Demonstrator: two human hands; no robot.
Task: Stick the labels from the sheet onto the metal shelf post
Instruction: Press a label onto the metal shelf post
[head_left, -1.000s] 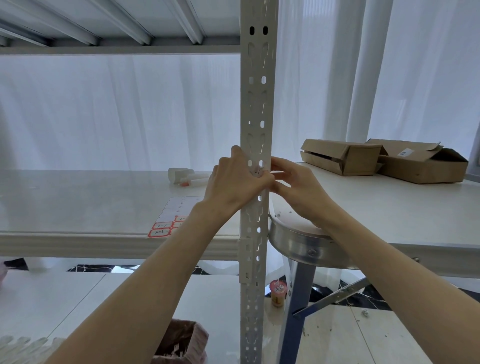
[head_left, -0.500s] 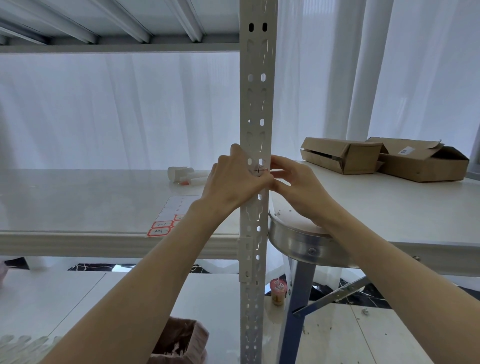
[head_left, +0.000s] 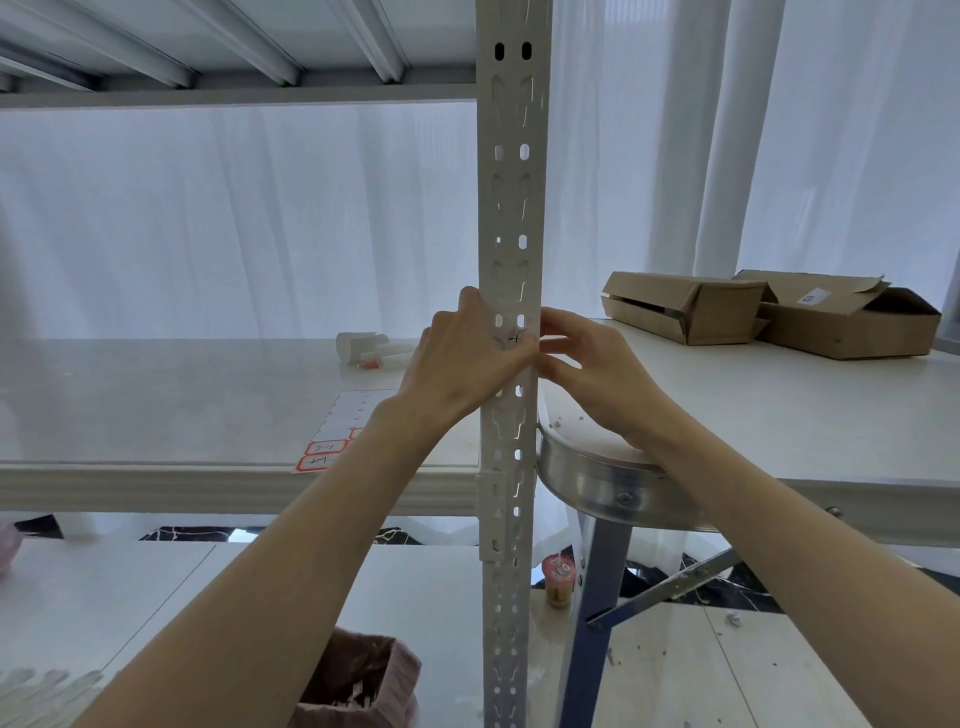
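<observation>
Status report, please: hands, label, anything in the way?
Left hand grips post, pressing label. Right hand pinches label's edge. Nothing blocking; sheet lies on shelf.

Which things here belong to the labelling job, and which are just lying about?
Job: post, label on it, sheet, left hand, right hand.
Lying about: boxes, bottle, jar, bag.

Nothing legible: handwritten scrawls on the stuck label (head_left: 514, 338) and the sheet (head_left: 343, 421) are too small to read
</observation>
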